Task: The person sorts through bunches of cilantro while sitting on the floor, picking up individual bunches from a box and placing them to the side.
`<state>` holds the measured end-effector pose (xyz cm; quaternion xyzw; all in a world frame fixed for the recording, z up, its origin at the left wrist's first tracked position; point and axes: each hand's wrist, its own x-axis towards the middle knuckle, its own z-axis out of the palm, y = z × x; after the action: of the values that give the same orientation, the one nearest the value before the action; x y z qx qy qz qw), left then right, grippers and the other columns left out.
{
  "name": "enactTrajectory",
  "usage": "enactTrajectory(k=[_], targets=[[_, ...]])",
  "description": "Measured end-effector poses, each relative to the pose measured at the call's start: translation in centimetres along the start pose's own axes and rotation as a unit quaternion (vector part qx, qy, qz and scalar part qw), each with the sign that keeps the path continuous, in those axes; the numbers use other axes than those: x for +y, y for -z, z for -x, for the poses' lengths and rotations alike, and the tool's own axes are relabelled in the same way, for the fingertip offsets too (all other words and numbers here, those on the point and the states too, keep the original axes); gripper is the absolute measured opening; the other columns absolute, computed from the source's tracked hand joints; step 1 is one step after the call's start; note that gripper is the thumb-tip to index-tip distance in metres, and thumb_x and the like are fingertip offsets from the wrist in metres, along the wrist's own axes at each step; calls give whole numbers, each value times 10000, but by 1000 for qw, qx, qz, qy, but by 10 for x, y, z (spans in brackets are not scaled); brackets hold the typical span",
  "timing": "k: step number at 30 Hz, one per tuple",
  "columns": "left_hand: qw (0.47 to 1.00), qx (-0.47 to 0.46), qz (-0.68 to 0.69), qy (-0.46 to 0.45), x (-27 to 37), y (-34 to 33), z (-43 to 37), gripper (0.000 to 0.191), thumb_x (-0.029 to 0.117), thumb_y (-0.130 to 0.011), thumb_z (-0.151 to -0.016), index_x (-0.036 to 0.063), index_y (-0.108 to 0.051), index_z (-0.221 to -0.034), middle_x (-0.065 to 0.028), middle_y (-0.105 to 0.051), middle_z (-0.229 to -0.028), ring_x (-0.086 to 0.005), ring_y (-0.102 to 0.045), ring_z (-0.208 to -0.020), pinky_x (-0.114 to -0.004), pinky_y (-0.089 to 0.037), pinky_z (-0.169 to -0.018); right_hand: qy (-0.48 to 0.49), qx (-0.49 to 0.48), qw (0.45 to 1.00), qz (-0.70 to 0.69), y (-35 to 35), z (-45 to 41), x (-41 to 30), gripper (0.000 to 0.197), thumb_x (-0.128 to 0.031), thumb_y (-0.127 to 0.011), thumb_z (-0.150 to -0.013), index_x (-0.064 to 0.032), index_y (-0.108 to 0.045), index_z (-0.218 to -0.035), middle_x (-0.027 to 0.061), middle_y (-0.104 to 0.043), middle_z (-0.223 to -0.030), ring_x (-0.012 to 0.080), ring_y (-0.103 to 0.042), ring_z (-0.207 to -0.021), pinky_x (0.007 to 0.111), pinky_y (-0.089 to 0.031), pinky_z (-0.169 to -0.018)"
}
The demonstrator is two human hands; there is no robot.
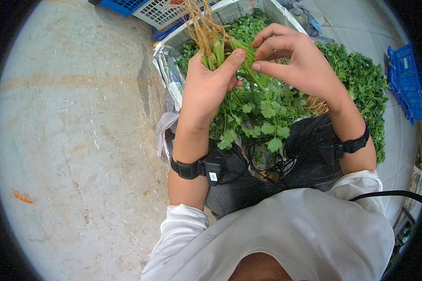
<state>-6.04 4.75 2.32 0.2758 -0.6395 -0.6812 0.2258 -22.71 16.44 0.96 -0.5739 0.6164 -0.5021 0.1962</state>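
Note:
My left hand [205, 86] is closed around the stems of a bunch of cilantro [218, 52]. Its tan, stringy roots [201, 30] point up and away from me, and the leafy ends hang toward my lap. Just to the right is my right hand [299, 58], its thumb and fingertips apart beside the green stems. I see nothing gripped between those fingers, though light contact with a stem cannot be ruled out. Beyond and beneath the hands, a container lined with printed white sheeting [167, 58] holds more cilantro [249, 26].
A large heap of leafy greens [362, 77] lies on the floor at right. Farther right is a blue plastic crate [404, 80]. White [158, 14] and blue [117, 5] crates stand at the top. Stained concrete floor [74, 123] spreads along the left.

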Motion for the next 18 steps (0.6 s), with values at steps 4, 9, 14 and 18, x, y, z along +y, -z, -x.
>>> enactTrajectory(k=[4,9,14,18], targets=[[999,27,-33,-22,0,0,0,203,218,-721,-919,54,-609,-964,28,-546,-708,-66,-457,-544,-247,-451,-514,-13,-23,999,-28,5,-2,3,210,-179,-762,-818,11,-687,-862,78,-635,-933,176,-619,-863,301,-515,-723],[998,33,-46,-24,-5,5,-3,219,180,-716,-918,-3,-620,-993,-14,-622,-742,-81,-546,-553,-240,-480,-506,-154,-117,968,-162,12,-3,-9,110,-85,-641,-930,13,-646,-979,30,-578,-1041,84,-577,-847,264,-507,-739],[999,38,-20,-27,-2,6,-1,221,173,-723,-912,-12,-616,-971,-14,-607,-739,-82,-513,-523,-248,-488,-515,-76,-109,983,-128,7,-3,3,132,-73,-643,-915,4,-654,-1021,3,-584,-972,72,-570,-837,257,-505,-729],[998,34,47,-15,0,5,0,221,166,-728,-909,-11,-615,-976,-16,-599,-758,-81,-489,-514,-259,-504,-537,-38,-19,999,6,0,-1,-11,172,-40,-683,-861,-5,-658,-1028,5,-589,-960,88,-585,-816,245,-510,-701]])
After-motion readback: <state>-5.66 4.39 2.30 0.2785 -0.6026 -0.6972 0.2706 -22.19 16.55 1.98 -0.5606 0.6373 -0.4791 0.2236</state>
